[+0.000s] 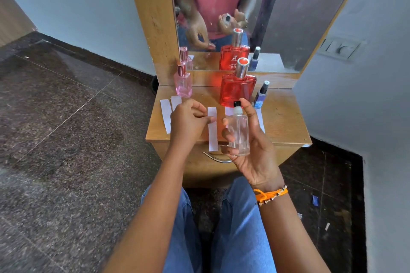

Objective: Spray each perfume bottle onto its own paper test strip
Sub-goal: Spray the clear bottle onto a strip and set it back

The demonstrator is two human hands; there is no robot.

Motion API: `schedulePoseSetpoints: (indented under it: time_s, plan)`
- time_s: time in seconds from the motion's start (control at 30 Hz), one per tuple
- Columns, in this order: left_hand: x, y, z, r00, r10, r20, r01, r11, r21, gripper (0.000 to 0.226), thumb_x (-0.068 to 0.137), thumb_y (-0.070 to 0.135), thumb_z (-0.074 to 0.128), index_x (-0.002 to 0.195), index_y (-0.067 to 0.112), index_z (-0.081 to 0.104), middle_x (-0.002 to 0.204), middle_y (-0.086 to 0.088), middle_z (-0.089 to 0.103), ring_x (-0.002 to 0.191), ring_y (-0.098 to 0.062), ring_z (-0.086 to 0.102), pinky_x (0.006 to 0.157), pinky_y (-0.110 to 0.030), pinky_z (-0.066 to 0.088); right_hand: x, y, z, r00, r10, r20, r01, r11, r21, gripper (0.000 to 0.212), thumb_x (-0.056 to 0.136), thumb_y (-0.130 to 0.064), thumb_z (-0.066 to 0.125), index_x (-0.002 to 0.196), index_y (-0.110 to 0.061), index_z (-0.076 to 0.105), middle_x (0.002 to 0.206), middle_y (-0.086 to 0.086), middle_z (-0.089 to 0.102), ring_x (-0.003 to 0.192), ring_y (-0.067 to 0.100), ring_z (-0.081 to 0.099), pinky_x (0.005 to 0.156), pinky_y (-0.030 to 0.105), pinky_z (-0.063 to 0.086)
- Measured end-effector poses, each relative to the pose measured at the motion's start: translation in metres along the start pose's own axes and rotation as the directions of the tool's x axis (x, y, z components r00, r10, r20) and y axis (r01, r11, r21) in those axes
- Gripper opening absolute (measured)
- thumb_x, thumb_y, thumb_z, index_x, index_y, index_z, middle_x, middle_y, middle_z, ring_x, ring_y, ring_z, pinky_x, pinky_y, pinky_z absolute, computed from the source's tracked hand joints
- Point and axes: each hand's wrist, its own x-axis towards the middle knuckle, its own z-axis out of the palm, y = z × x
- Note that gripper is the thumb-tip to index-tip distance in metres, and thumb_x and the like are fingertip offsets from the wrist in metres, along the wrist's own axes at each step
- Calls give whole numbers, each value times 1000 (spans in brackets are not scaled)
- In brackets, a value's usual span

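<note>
Two white paper strips [166, 115] lie flat at the 9 o'clock edge of the wooden dressing table [286, 117], side by side, the right one partly hidden behind your left hand [188, 122]. Just beyond them, toward 11 o'clock, a pink perfume bottle [183, 83] with a rosy metallic cap stands upright near the mirror [288, 17]. Your left hand has thumb and fingertips pinched together on the upper part of a third paper test strip [212, 128], which hangs straight down in front of the table's near edge. At 12 o'clock a red perfume bottle [237, 88] with a silver collar and red-topped cap stands upright, well back on the table. Your right hand [250, 150] is wrapped around a clear glass spray bottle [238, 135], held upright just to the right of the hanging strip, with your forefinger reaching up beside its black nozzle; whether the finger presses the nozzle you cannot tell. Behind that hand more white paper lies on the table, mostly covered. At 1 o'clock a small blue bottle [260, 95] with a dark cap stands upright just right of the red one. An orange thread bracelet [270, 195] circles your right wrist.
</note>
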Motion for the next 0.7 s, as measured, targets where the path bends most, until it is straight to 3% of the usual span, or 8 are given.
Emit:
schedulePoseSetpoints:
  time_s: [0.07,0.1,0.17,0.23,0.33,0.4,0.57,0.7]
  plan:
    - [-4,0,-5,998,-35,45,39,993,-110,21,65,12,82,69,20,63,67,5,67,67,-8,63,67,-23,49,0,-4,-2,995,-68,-77,43,957,-287,43,90,-14,52,129,-31,45,88,5,60,64,12,53,46,19,43]
    - [-6,1,-8,997,-47,66,56,987,-153,18,65,11,82,67,19,65,66,3,67,66,-10,63,68,-25,51,0,-7,-2,986,-126,-105,62,879,-474,47,88,-10,55,128,-32,46,86,5,59,63,13,52,46,20,44]
    - [-9,1,-12,993,-58,105,80,974,-210,14,67,9,80,68,17,68,69,2,68,67,-8,64,65,-22,52,2,-13,-3,966,-242,-85,86,617,-782,48,88,-6,59,128,-31,46,83,5,56,61,14,51,49,24,47]
    - [-11,3,-15,987,-82,138,116,959,-258,14,71,8,78,70,19,70,71,4,70,66,-2,64,56,-13,47,5,-17,-3,954,-301,-3,92,304,-948,50,85,-2,61,126,-29,48,82,-2,59,61,11,54,55,26,50]
    - [-14,6,-16,972,-147,181,198,930,-311,15,74,7,75,77,21,70,74,7,72,66,1,65,55,-12,46,10,-20,0,948,-306,84,43,-138,-989,55,80,-8,65,126,-32,47,92,-5,62,69,12,56,63,32,52]
    - [-17,9,-16,968,-168,186,221,922,-317,17,74,8,75,83,21,70,76,6,72,71,-1,67,59,-14,47,11,-19,1,949,-289,126,30,-314,-949,59,79,-12,67,130,-31,44,106,0,62,80,20,60,66,37,53]
    - [-22,14,-14,972,-163,168,211,922,-325,21,74,10,75,89,23,67,76,8,72,73,0,66,61,-14,47,17,-14,1,948,-249,196,29,-548,-836,62,79,-14,71,132,-27,44,110,2,60,82,29,64,55,31,47]
    - [-24,17,-14,974,-166,153,209,920,-331,22,74,9,75,89,23,66,78,6,72,76,-1,66,62,-16,47,18,-12,-3,945,-263,193,3,-583,-813,61,80,-16,71,132,-27,43,109,2,60,80,29,65,53,28,42]
